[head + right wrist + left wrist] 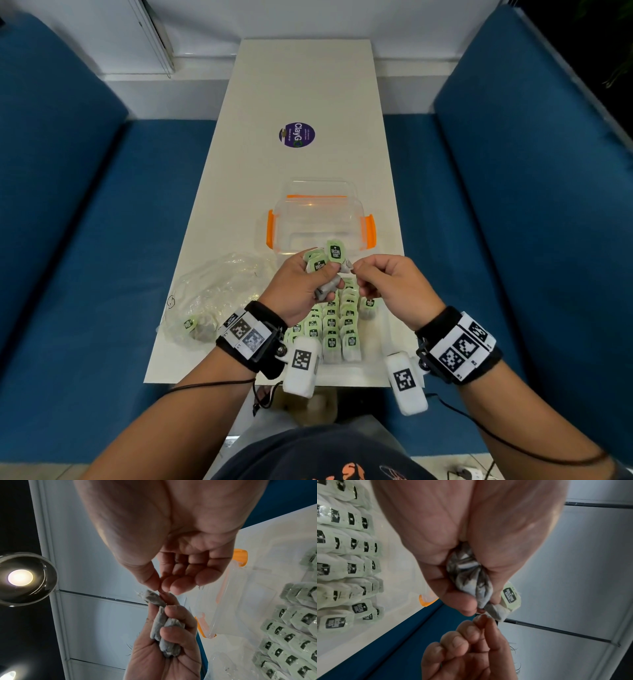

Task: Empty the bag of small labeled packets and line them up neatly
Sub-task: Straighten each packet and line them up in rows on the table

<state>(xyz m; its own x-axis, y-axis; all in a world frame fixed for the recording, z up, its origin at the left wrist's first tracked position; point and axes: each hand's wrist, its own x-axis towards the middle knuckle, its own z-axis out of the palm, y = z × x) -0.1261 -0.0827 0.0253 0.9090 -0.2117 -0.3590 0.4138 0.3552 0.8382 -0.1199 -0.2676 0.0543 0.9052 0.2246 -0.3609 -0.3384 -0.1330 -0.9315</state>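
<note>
The left hand grips a bunch of small green-labelled packets above the near rows of laid-out packets; the right hand pinches 1 packet's tip; the crumpled clear plastic bag lies left, nearly empty; next, probably, pull 1 free and extend a row.

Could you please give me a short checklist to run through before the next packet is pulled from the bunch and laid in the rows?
1. Left hand grips the bunch of packets firmly: ok.
2. Right hand has a pinch on one packet's end: cannot tell; its fingertips are at the end, contact unclear.
3. Rows of packets on the table are tidy: ok.
4. Free table beside the rows for another packet: ok.
5. Plastic bag is emptied: not ok; one labelled packet lies inside.
6. Clear container is out of the rows' way: ok.
</note>
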